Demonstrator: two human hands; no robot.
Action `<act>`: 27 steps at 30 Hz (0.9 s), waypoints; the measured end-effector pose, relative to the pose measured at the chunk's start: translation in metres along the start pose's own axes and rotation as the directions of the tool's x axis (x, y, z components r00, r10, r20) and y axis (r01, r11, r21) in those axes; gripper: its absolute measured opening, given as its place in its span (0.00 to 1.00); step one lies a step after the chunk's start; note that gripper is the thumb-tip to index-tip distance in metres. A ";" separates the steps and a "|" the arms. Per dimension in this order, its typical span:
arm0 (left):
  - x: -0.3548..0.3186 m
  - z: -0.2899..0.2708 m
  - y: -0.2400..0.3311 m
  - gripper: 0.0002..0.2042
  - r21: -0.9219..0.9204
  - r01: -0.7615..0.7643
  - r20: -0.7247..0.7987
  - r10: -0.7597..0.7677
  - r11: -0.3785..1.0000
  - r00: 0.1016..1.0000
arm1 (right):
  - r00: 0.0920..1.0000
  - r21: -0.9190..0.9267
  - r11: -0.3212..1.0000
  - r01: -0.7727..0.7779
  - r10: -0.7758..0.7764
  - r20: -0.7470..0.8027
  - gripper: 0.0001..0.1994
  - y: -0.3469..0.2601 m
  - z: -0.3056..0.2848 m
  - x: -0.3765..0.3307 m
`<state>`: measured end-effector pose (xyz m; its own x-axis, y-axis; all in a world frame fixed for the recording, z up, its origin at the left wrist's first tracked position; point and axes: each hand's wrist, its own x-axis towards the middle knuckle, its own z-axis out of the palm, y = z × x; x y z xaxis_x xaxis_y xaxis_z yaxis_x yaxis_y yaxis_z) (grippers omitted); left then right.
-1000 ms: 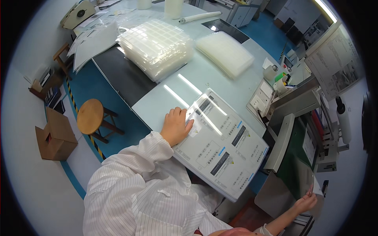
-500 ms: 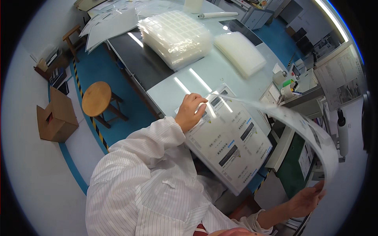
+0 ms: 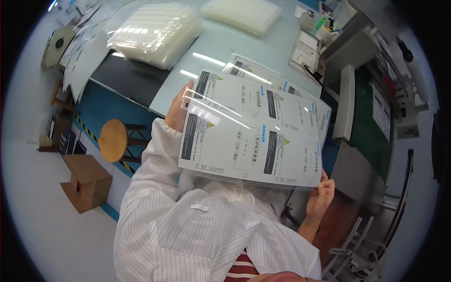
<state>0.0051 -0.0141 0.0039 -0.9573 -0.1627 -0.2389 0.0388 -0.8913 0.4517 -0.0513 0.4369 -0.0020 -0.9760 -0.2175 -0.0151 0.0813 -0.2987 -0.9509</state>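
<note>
A printed plastic sheet (image 3: 253, 136), pale grey-white with dark text blocks, yellow warning triangles and blue marks, is held up before my chest, glossy with reflections. At its left edge my left hand (image 3: 175, 111) grips it, the fingers partly hidden behind the sheet. My right hand (image 3: 322, 196) is closed on the lower right corner, pinching it between thumb and fingers. Beyond the raised sheet, similar printed sheets (image 3: 242, 64) lie on the glass-topped table (image 3: 213, 51), mostly covered from view.
A plastic-wrapped stack of clear sheets (image 3: 152, 35) and a lower pale stack (image 3: 244, 15) sit farther back. Loose papers (image 3: 84, 58) spread at the far left. A wooden stool (image 3: 112, 139) and a cardboard box (image 3: 89, 181) stand left. A green-topped surface (image 3: 369, 122) is on the right.
The sheet has swung from a bent, raised curve at the right to nearly flat before me. My right hand came inward with it; my left hand moved left. The view shifted.
</note>
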 end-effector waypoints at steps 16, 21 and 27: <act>0.092 0.030 0.001 0.21 0.987 -0.017 -0.017 0.207 0.163 0.978 | 0.929 -0.835 0.550 -0.011 -0.304 -0.212 0.05 0.027 0.008 -0.016; 0.106 0.013 -0.003 0.21 0.998 -0.065 0.064 0.219 -0.005 0.974 | 0.915 -0.850 0.526 -0.009 -0.339 -0.220 0.05 0.029 0.015 -0.013; 0.104 -0.002 -0.008 0.24 0.966 -0.052 0.131 0.301 -0.254 0.944 | 0.932 -0.860 0.508 -0.041 -0.292 -0.217 0.06 0.028 0.015 -0.012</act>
<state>-0.0943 -0.0246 -0.0259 -0.9299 -0.3671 0.0228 -0.2363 0.6439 0.7277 -0.0347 0.4171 -0.0243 -0.9768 0.0861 0.1961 -0.0923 0.6569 -0.7483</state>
